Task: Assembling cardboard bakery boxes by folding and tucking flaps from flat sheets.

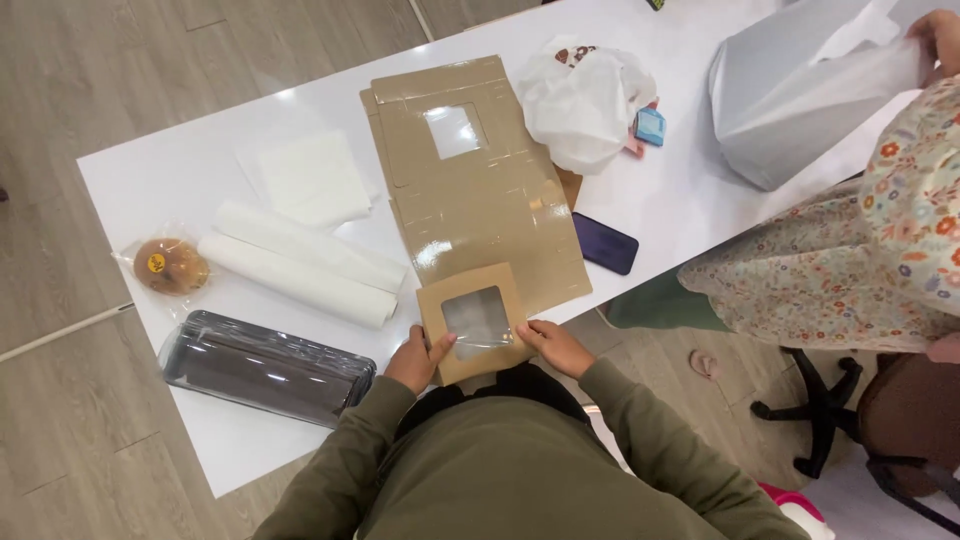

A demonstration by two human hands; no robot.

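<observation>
Small windowed kraft box [476, 322], lower centre at the bench [180, 170] edge: left hand [417, 360] and right hand [555, 346] pinch opposite sides (grip apparently light). Advise keeping thumbs off the window film.

A white table [200, 170] stretches ahead of the hands, over grey wood-look plank flooring [120, 60]. To their right, past the table edge, stands a black swivel-chair base [820, 410]. Even light gives the tabletop a soft sheen
</observation>
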